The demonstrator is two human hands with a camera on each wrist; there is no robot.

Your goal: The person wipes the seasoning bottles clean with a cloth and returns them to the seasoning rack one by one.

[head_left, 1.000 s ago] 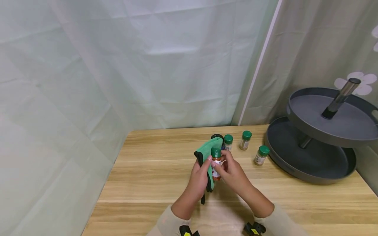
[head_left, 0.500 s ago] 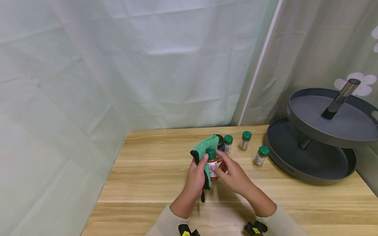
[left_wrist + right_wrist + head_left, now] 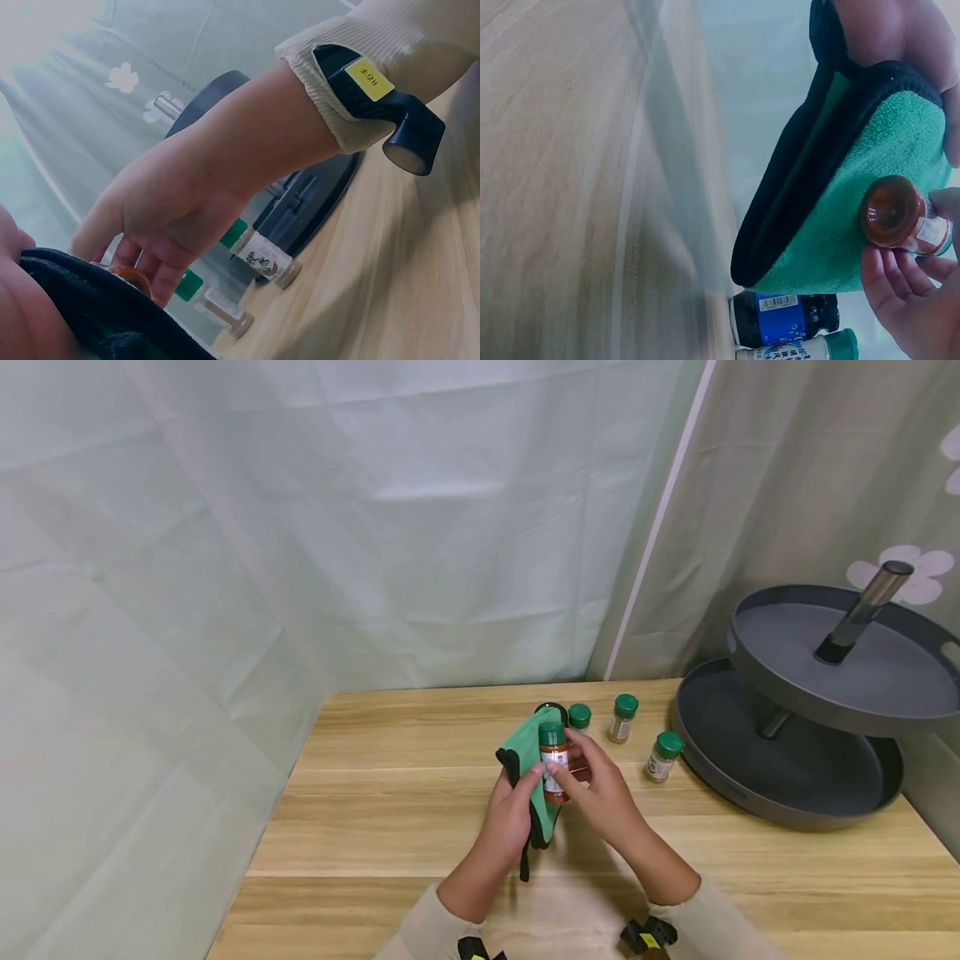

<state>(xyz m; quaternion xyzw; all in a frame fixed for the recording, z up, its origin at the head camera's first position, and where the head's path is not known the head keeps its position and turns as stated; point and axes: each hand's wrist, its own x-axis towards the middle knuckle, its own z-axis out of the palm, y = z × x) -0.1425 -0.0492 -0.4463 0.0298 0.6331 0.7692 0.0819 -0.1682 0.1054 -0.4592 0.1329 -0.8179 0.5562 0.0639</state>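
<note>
A spice jar (image 3: pixel 554 768) with a green cap, reddish contents and a white label is held off the table in the head view. My right hand (image 3: pixel 606 795) grips it by the side, thumb across the label. Behind the jar is a folded green cloth (image 3: pixel 523 745) with black edging, which my left hand (image 3: pixel 507 820) holds with the thumb at the front. In the right wrist view the jar's base (image 3: pixel 891 213) lies against the cloth's fuzzy face (image 3: pixel 832 202). The cloth's dark edge (image 3: pixel 97 296) hides most of the jar in the left wrist view.
Green-capped spice jars stand behind and to the right: one close behind (image 3: pixel 580 715), one farther right (image 3: pixel 622 718), one near the tray (image 3: pixel 663 757). A jar with a blue label (image 3: pixel 780 319) is partly hidden behind the cloth. A dark two-tier round tray (image 3: pixel 795 810) stands at right.
The jar, cloth and both hands shifted slightly left, then back right. The jar now sits a little higher against the cloth. The standing jars and the tray have stayed put.
</note>
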